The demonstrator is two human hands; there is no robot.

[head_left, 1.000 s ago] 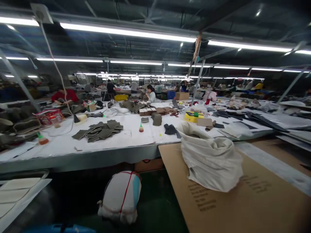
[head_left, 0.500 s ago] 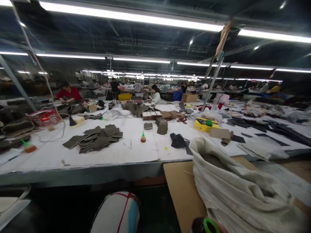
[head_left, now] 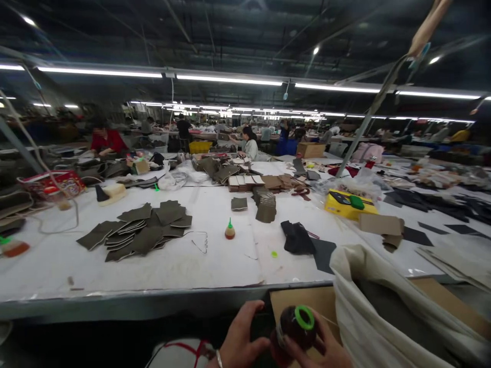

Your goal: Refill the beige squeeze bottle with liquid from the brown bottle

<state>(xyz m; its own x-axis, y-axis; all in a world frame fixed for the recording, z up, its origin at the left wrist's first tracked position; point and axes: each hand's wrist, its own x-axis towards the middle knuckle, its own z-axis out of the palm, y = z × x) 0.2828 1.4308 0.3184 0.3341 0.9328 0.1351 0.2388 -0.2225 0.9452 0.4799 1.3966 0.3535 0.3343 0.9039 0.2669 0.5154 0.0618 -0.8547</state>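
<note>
Low in the view, my right hand (head_left: 326,345) is wrapped round a dark reddish-brown bottle (head_left: 290,327) with a bright green ring at its open mouth. The bottle tilts slightly. Just left of it, my left hand (head_left: 243,335) is held with thumb and fingers apart, close to the bottle's side; a bracelet circles the wrist. Beyond the table edge stands a small dropper bottle (head_left: 229,231) with a green nozzle and amber liquid. A spread pile of dark olive fabric pieces (head_left: 148,230) and a pair of glasses (head_left: 199,243) lie to its left.
A large pale cloth sack (head_left: 368,286) stands at the right beside cardboard (head_left: 326,299). A yellow box (head_left: 349,204), black cloth (head_left: 297,237) and stacked pieces (head_left: 265,204) lie on the white tabletop (head_left: 215,268). A slanted post (head_left: 355,143) rises at right. Several people work farther back.
The view has tipped down and moved closer to the table. My left hand has come into view, and my right hand with the bottle has risen and moved left.
</note>
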